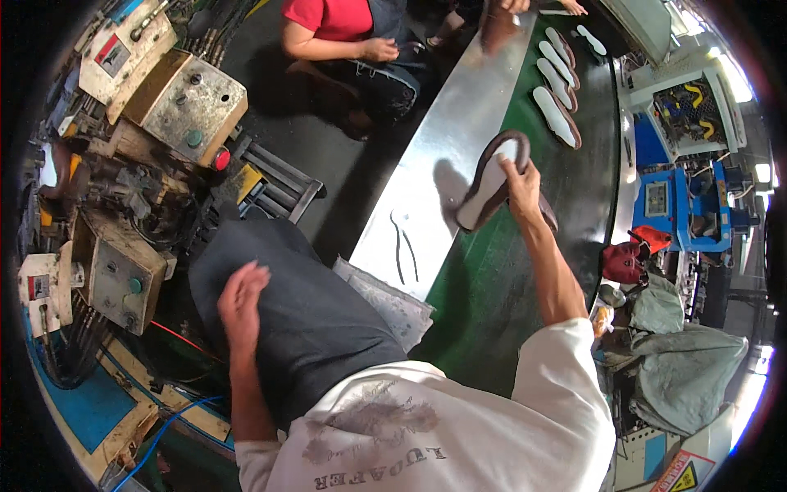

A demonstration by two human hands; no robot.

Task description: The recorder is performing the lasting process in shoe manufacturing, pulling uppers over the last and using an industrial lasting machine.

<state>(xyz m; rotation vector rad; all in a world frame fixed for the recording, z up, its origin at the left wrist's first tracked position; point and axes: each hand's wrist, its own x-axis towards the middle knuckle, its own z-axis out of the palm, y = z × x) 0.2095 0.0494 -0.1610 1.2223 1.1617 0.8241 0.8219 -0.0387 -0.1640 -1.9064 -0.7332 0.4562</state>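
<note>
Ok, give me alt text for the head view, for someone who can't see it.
A person's right hand holds a brown and white shoe piece over a green worktop with similar pieces lying farther along. The left hand is empty; a plier-like tool lies on the metal strip.

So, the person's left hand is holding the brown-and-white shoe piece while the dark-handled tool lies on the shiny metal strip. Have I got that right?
Not quite: the head view shows the right hand holding the brown-and-white shoe piece, not the left hand. The dark-handled tool does lie on the shiny metal strip.
</note>
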